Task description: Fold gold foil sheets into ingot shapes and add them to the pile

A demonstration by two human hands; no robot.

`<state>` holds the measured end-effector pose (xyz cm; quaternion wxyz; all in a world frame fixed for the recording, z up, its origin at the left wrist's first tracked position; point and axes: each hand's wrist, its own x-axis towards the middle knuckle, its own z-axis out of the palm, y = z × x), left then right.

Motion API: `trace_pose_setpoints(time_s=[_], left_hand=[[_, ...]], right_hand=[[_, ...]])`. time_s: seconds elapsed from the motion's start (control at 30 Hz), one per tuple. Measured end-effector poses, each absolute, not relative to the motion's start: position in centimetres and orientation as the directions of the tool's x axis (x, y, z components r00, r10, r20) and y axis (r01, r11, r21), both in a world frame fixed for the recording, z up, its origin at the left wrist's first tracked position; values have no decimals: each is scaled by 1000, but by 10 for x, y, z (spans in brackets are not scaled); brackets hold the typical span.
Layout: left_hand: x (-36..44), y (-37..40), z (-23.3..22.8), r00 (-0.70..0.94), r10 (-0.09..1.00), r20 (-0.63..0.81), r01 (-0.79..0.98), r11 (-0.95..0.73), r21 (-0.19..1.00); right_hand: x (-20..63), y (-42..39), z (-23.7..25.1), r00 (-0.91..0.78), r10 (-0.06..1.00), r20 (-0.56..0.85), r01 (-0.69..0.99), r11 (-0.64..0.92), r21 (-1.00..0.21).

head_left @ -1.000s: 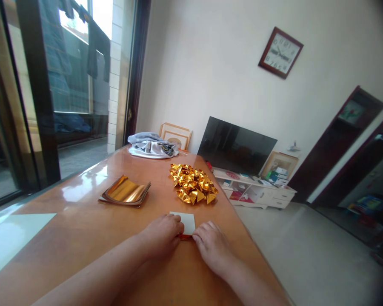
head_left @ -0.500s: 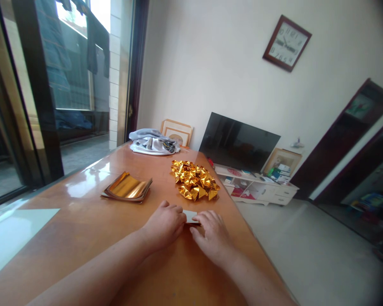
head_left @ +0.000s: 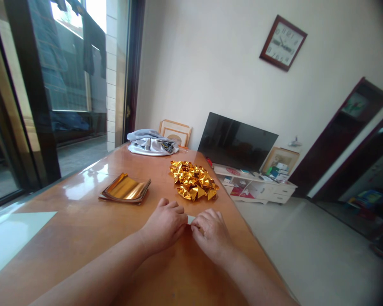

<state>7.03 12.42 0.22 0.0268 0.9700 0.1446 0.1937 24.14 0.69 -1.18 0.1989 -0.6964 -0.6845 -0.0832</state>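
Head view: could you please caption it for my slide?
Both hands, left hand and right hand, press a small paper beside folded gold pieces.

ahead: gold folded pile [head_left: 193,185] close | ahead-left: foil sheet stack [head_left: 125,189] | left: bare table [head_left: 83,229]

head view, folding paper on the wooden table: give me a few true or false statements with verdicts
1. Both hands, left hand and right hand, press on a small white paper between them. True.
2. The pile of folded gold pieces lies beyond the hands. True.
3. The stack of gold sheets sits to the right of the hands. False: it lies to their left.
4. The grey cloth lies at the near end of the table. False: at the far end.
5. The wall clock is round. False: it is square.
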Motion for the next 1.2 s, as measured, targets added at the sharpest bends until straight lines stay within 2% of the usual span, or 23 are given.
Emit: trace_pose_setpoints(time_s=[0.33, 0.47, 0.7, 0.93, 1.2], left_hand=[[67, 129, 7, 860, 328, 391, 324, -943, 79], [71, 123, 5, 870, 311, 381, 302, -950, 86], [68, 127, 6, 865, 333, 375, 320, -942, 99], [65, 139, 8, 866, 363, 343, 351, -931, 99], [58, 153, 11, 864, 394, 314, 392, -917, 73]], right_hand=[[280, -8, -14, 156, 903, 401, 976, -80, -201], [261, 1, -10, 61, 891, 450, 980, 32, -196], [240, 31, -3, -95, 935, 342, 990, 123, -62], [252, 34, -12, -132, 925, 356, 971, 192, -141], [277, 26, -13, -116, 926, 359, 956, 202, -213]])
